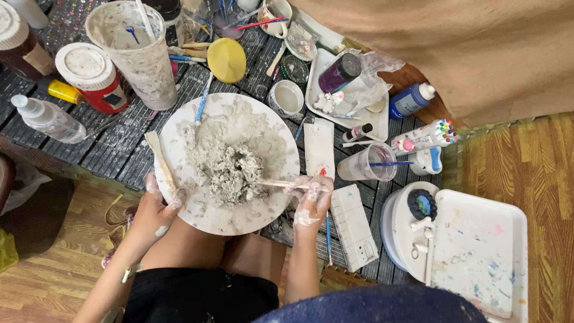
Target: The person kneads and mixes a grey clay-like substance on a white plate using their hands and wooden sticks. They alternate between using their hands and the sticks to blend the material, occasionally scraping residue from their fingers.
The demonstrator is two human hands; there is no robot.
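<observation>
Two hands work at one plate. Fingers of the right hand point(311, 200), smeared with grey paste, are closed around the near end of a wooden stick point(281, 184) whose far end is sunk in the lump of clay point(230, 173). The left hand point(156, 206) curls around the plate's point(263, 119) lower left rim, thumb on top beside a second flat stick point(160, 161) lying along that edge.

By the look of it, the mixing is partway through: the clay sits heaped in the plate's middle, still crumbly and ragged rather than smooth, with thin smears spread out toward the rim. More working seems needed before it holds together.

The plate rests half on the person's knees and half on the dark slatted table point(119, 149), so its near edge hangs unsupported except for the left hand. Room is tight all round: a messy tall cup point(134, 54) and a red jar point(95, 75) stand just beyond the far rim, a small white cup point(287, 98) just beside it, a white paint box point(354, 227) near the right wrist, and a clear cup of water point(368, 162) farther right. The freest space is toward the person's own lap
</observation>
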